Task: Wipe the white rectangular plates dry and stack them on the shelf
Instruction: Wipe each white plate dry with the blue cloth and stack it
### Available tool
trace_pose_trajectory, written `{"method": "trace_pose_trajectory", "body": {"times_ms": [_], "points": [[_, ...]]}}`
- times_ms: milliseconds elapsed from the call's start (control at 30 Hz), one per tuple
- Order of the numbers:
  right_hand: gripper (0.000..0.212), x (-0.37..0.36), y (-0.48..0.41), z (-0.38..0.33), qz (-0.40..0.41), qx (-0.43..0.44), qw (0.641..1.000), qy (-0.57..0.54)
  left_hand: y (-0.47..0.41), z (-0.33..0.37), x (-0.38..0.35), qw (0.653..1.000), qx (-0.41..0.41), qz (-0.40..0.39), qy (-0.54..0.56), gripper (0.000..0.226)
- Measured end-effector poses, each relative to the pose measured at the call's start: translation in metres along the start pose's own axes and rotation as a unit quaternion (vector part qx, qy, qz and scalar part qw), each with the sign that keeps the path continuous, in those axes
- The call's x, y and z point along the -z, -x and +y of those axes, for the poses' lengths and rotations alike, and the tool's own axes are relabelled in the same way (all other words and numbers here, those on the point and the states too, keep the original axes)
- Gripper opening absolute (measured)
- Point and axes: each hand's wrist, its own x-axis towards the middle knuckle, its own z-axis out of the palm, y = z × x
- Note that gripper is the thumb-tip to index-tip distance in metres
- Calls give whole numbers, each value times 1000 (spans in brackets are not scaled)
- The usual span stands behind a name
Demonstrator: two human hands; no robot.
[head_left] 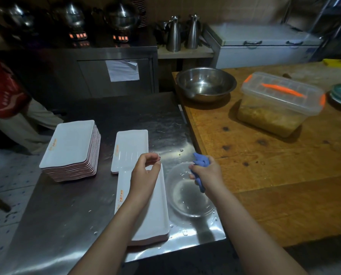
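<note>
White melamine, glossy and still beaded with water, makes up the nearest low stack of plates [154, 219], which lies on the wet steel counter [66, 215] close to its front edge. Its undersides show as thin pinkish-brown lines, and orange print runs along the left long edge. Its long axis runs away from the person, leaning slightly to the left at the far end. The left hand [145, 171] hovers over the far end of this stack, fingers curled with the thumb close to the fingertips and nothing visible between them. Just to the right, a clear bowl [187, 203] sits on the counter; above its far rim the right hand [207, 173] grips a bunched blue cloth [200, 160]. Beyond the near stack, touching or nearly touching its far end, lies a second white plate [130, 147], long axis also pointing away. To the left, well apart, a tall stack [70, 145] of about 15 plates angles away and to the right. On the wooden table [264, 175] at the right stand a steel bowl [205, 82] and a lidded plastic tub [274, 102] with orange clips.
</note>
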Motion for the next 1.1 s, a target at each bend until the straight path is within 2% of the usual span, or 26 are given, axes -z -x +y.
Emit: {"method": "trace_pose_trajectory", "body": {"times_ms": [67,200,333,500,767,867,933,1000,1100], "points": [[26,0,0,2,2,29,998,52,0,-1,0,1000,3,-2,-2,19],[21,-6,4,3,20,63,996,61,1,-5,1,1000,14,-4,-2,18],[43,-12,5,2,40,52,996,59,2,-6,0,1000,16,-9,-1,17],[32,-16,4,1,67,50,995,46,3,-7,-2,1000,20,-12,-5,18],[35,-13,-2,7,80,19,994,77,6,-8,0,1000,23,-6,-8,20],[23,-14,-3,5,76,21,993,90,7,-7,0,1000,23,-3,-11,21],[31,-13,-5,5,74,21,991,106,7,-7,-1,1000,25,0,-13,20],[42,-12,-6,4,82,36,991,99,7,-7,-1,1000,28,2,-14,20],[31,-14,-7,-1,104,70,992,20,6,-6,-1,1000,29,2,-12,22]]}}
